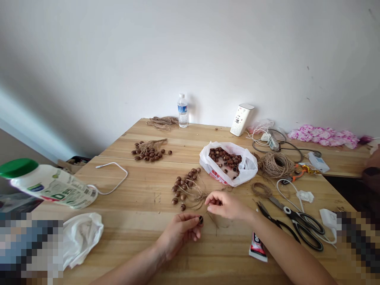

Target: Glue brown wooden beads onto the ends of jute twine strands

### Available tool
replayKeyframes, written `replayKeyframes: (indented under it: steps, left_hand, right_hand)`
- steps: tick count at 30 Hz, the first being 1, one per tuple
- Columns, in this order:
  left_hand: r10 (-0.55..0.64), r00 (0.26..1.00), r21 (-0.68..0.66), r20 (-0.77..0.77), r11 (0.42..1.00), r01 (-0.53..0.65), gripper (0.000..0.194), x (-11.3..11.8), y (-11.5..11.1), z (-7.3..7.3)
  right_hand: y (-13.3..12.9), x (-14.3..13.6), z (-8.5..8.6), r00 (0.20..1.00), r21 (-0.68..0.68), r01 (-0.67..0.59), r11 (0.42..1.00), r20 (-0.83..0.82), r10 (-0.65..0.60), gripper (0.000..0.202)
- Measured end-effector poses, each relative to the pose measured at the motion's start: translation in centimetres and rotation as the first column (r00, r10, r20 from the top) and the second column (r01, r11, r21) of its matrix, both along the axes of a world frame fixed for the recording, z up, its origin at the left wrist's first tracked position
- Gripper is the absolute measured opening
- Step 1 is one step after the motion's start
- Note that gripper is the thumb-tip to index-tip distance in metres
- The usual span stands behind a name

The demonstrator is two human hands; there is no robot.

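Note:
Between the thumb and forefinger of my left hand (183, 229) is a dark brown nutshell (201, 219). My right hand (222, 204) is just above and to the right, its fingers pinched around a thin twine strand (208, 212). Beside it lies a bundle of brown nuts on twine (184, 184), its braided stem close to my right fingertips. A second bundle of nuts on twine (150, 152) rests farther back on the left. The white plastic bag (248, 162) behind my hands stands open and holds many brown shells.
Scissors (307, 225), black-handled pliers-like cutters (276, 221), a glue tube (257, 249) and twine coils (276, 165) lie right. A water bottle (183, 113) and white box (242, 119) stand behind. A green-capped bottle (56, 186), cable (120, 184) and white bag (81, 237) are left.

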State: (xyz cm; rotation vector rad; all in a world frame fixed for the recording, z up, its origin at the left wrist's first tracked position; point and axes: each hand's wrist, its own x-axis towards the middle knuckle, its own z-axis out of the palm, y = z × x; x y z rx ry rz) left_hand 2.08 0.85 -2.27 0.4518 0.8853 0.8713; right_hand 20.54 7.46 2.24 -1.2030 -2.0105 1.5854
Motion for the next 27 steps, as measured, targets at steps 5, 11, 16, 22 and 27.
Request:
replayKeyframes:
  steps: [5, 11, 16, 22, 27]
  left_hand:
    - [-0.004, 1.000, -0.004, 0.004, 1.000, 0.004, 0.020, 0.0, 0.0, -0.1]
    - [-0.016, 1.000, 0.021, 0.007, 1.000, 0.016, 0.020, -0.1, -0.1, -0.5]
    - [-0.020, 1.000, 0.017, 0.005, 1.000, 0.020, 0.019, -0.1, -0.1, -0.5]
    - [-0.026, 1.000, 0.011, 0.003, 1.000, 0.025, 0.020, -0.2, -0.1, -0.4]
    - [-0.028, 1.000, 0.016, 0.005, 0.999, 0.028, 0.020, -0.1, 0.0, -0.4]
  right_hand:
    - [-1.2, 1.5, 0.7, 0.930, -0.471, -0.002, 0.882, -0.325, -0.172, 0.025]
    - [-3.2, 2.6, 0.5, 0.852, -0.559, 0.001, 0.829, -0.434, -0.293, 0.018]
    - [-3.4, 3.1, -0.1, 0.853, -0.520, -0.084, 0.850, -0.478, -0.209, 0.023]
    - [-3.5, 2.6, -1.1, 0.923, -0.263, 0.027, 0.964, -0.364, -0.125, 0.029]
    - [-4.4, 1.6, -1.0, 0.975, -0.007, 0.081, 0.997, -0.206, -0.081, 0.016]
